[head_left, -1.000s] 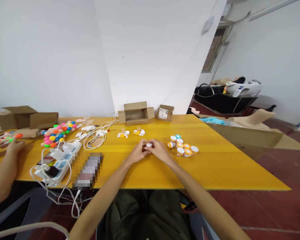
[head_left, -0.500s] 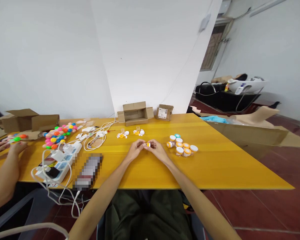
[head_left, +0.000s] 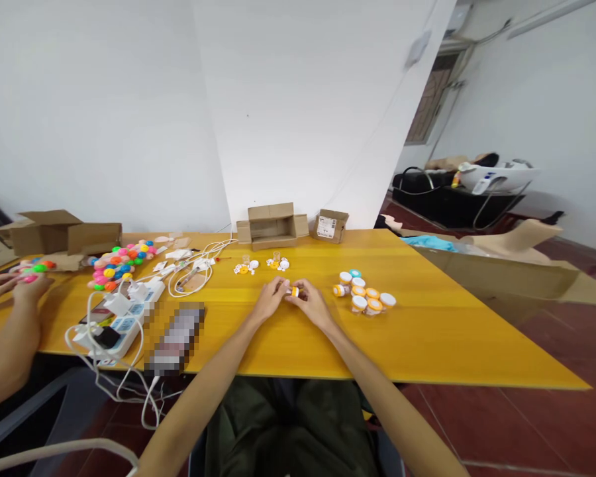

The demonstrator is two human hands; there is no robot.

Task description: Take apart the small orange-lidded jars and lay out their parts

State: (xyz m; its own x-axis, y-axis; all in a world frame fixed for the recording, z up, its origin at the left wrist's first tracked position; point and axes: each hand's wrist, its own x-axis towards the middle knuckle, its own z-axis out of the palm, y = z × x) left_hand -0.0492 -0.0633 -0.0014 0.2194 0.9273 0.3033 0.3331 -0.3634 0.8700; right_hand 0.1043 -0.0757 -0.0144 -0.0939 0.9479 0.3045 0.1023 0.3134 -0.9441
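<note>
A small clear jar with an orange-and-white lid point(head_left: 295, 291) is held between my two hands above the table. My left hand point(head_left: 270, 299) is closed around its left end, where fingers hide part of the body. At the lid end, my right hand point(head_left: 312, 303) has its thumb and fingers closed on the jar. To the right stands a group of similar jars with white, orange and teal lids point(head_left: 372, 305); one jar point(head_left: 342, 290) lies on its side. Beyond my hands are two small clusters of white and orange loose parts point(head_left: 245, 269), each with a clear open jar point(head_left: 277, 256).
Open cardboard boxes point(head_left: 272, 228) stand by the wall. On the left are a power strip point(head_left: 129, 324) with tangled white cables, a phone point(head_left: 176, 341) and colourful balls point(head_left: 119, 265). Another person's hands point(head_left: 30, 288) work at the far left. The table's front edge point(head_left: 427, 383) runs before me.
The jar in my hands has tilted, so its lid and some of its clear body now show. The view has shifted slightly. At the far left, the other person's hands have moved a little.
</note>
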